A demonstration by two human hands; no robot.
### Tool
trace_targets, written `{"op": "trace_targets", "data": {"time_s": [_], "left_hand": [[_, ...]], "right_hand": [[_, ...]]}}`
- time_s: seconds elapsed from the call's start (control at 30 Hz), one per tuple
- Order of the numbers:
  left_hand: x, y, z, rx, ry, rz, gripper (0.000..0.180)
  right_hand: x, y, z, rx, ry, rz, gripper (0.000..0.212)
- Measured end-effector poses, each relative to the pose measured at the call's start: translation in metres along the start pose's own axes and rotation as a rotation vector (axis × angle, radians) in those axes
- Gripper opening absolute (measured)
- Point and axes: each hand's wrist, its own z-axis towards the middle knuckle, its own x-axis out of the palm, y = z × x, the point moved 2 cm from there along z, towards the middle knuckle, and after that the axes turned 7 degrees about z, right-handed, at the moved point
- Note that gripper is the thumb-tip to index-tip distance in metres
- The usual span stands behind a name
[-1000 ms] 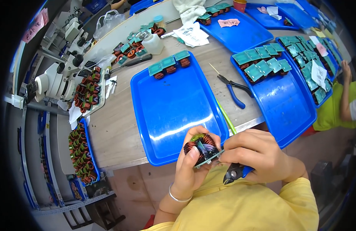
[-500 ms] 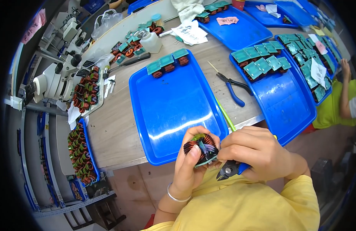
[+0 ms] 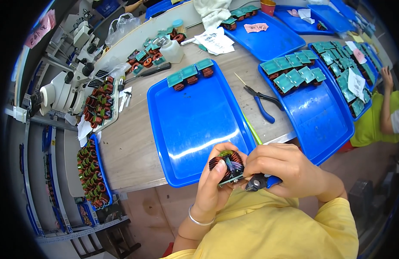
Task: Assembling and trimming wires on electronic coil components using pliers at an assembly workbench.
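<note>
My left hand (image 3: pixel 209 190) is closed around a wire-wound coil (image 3: pixel 226 167) with copper-brown windings, yellow-green tape at the top and pale wires in its middle. The edge of a small circuit board runs along the coil's underside, with short pins showing. In my right hand (image 3: pixel 286 166) is a pair of blue-handled side cutters (image 3: pixel 256 183), jaws pointing left, close beneath the board's edge. Fingertips of that hand also meet the board beside the coil. Whether the jaws touch a pin is too small to tell.
A blue tray (image 3: pixel 195 112) lies ahead with several coil boards along its far edge. Right of it are pliers (image 3: pixel 264 103) and another tray (image 3: pixel 320 129) of boards. Wound coils fill a tray (image 3: pixel 105 181) at left. A co-worker's arm (image 3: pixel 386 103) shows far right.
The cutters' jaws have risen and turned from pointing down-left to lying closer against the board's underside. The coil tilts slightly; both hands stay nearly in place.
</note>
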Motion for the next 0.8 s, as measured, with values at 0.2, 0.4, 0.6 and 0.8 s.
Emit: {"op": "trace_targets", "data": {"time_s": [0.2,0.4,0.6,0.8], "left_hand": [[0.0,0.0,0.001,-0.009,0.001,0.006,0.045],[0.0,-0.002,0.004,0.002,0.004,0.035,0.042],[-0.002,-0.007,0.009,0.032,-0.106,0.114,0.032],[-0.026,-0.002,0.037,0.08,-0.349,0.176,0.03]], "right_hand": [[0.0,0.0,0.0,0.0,0.009,-0.032,0.022],[-0.002,0.0,0.0,-0.02,0.013,-0.07,0.027],[0.004,-0.005,0.002,-0.151,0.075,-0.395,0.029],[0.02,-0.017,0.0,-0.234,0.366,-0.111,0.027]]}}
